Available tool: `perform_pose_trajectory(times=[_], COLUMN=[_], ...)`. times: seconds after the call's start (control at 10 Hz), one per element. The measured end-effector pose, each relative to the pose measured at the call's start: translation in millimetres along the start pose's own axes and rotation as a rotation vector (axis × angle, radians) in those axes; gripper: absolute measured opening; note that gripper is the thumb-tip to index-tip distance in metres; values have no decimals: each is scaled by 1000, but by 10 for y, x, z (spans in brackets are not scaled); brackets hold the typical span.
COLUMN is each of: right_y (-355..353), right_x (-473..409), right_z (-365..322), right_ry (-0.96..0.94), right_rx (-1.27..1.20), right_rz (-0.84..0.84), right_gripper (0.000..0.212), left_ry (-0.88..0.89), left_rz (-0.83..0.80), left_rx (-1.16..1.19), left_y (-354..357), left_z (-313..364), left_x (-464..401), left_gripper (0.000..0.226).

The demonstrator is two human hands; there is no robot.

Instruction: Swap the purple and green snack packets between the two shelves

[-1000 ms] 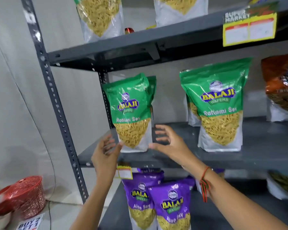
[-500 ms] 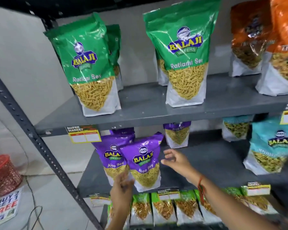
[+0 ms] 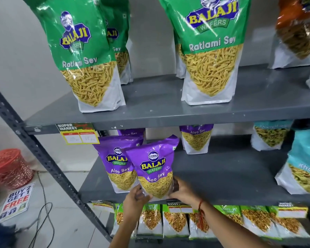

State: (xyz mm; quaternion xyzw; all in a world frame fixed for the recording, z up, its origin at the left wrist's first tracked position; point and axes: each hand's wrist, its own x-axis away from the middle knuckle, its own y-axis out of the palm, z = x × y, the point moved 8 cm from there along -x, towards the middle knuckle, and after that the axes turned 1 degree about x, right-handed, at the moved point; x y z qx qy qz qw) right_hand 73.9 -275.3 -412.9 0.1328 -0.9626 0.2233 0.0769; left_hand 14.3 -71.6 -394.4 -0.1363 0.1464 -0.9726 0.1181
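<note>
A purple Aloo Sev packet (image 3: pixel 153 163) stands at the front of the lower shelf (image 3: pixel 222 178). My left hand (image 3: pixel 134 199) grips its bottom left corner and my right hand (image 3: pixel 182 191) grips its bottom right. A second purple packet (image 3: pixel 115 163) stands just behind and to the left, a third purple packet (image 3: pixel 195 138) farther back. On the upper shelf (image 3: pixel 150 108) stand green Ratlami Sev packets: one at the left (image 3: pixel 82 56), with another behind it, and one at the middle (image 3: pixel 211 49).
Orange packets (image 3: pixel 299 33) occupy the upper shelf's right end, teal packets (image 3: pixel 302 169) the lower shelf's right. Several small packets (image 3: pixel 177 222) line the shelf beneath. A slanted rack post (image 3: pixel 39 156) runs at left, with a red basket (image 3: pixel 9 167), a sign and a cable on the floor.
The view has dropped from the green shelf to the purple shelf. Both hands came down and closed on the base of the front purple packet.
</note>
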Motion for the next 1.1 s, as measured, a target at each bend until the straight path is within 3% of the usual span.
perform_pose_trajectory(times=[0.2, 0.4, 0.6, 1.0, 1.1], right_y=[-480, -1159, -1599, -1517, -1478], right_x=[109, 316, 436, 444, 570], right_z=[181, 518, 807, 875, 791], right_ry=[29, 87, 124, 94, 58], right_rx=[23, 51, 23, -83, -104], right_rz=[75, 199, 245, 185, 260], right_gripper=[60, 56, 69, 80, 85], left_ry=[35, 86, 116, 90, 95], left_rz=[-92, -195, -252, -252, -225], left_rx=[-16, -62, -100, -86, -99], left_y=[466, 1183, 1661, 1670, 1594], left_z=[129, 274, 380, 362, 321], left_x=[-150, -231, -224, -77, 18], left_gripper=[51, 55, 61, 59, 69])
